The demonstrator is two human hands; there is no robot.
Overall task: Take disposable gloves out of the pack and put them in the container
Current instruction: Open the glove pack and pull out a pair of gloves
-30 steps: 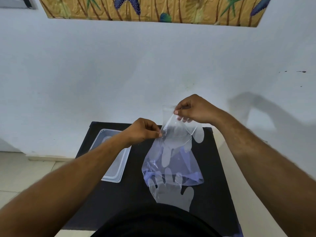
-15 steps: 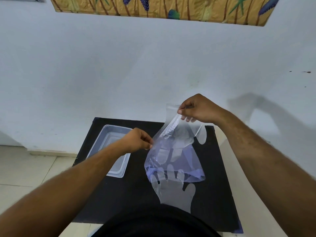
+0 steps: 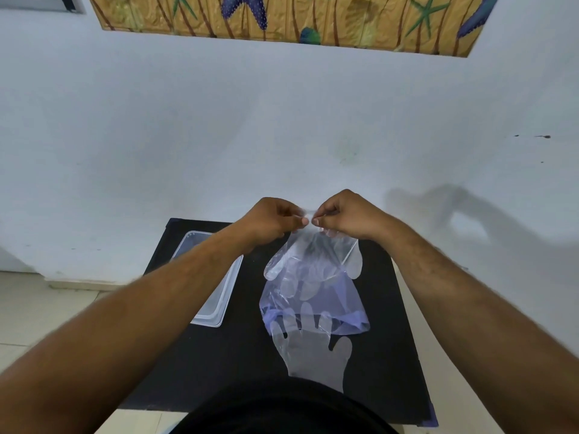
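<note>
A clear plastic pack (image 3: 316, 296) with several see-through disposable gloves inside hangs above the black table (image 3: 391, 355). My left hand (image 3: 271, 222) and my right hand (image 3: 343, 216) pinch its top edge side by side, thumbs nearly touching. Glove fingers stick out at the pack's upper left and right. One loose glove (image 3: 313, 355) lies flat on the table under the pack, fingers pointing away from me. The clear rectangular container (image 3: 216, 296) sits on the table's left side, partly hidden by my left forearm.
The table stands against a white wall (image 3: 188, 136) with a patterned picture high up. Tiled floor (image 3: 28, 308) lies to the left. My dark shirt (image 3: 282, 411) covers the table's near edge.
My left hand rose from the pack's side to its top edge and now pinches it beside my right hand. The pack hangs straighter.
</note>
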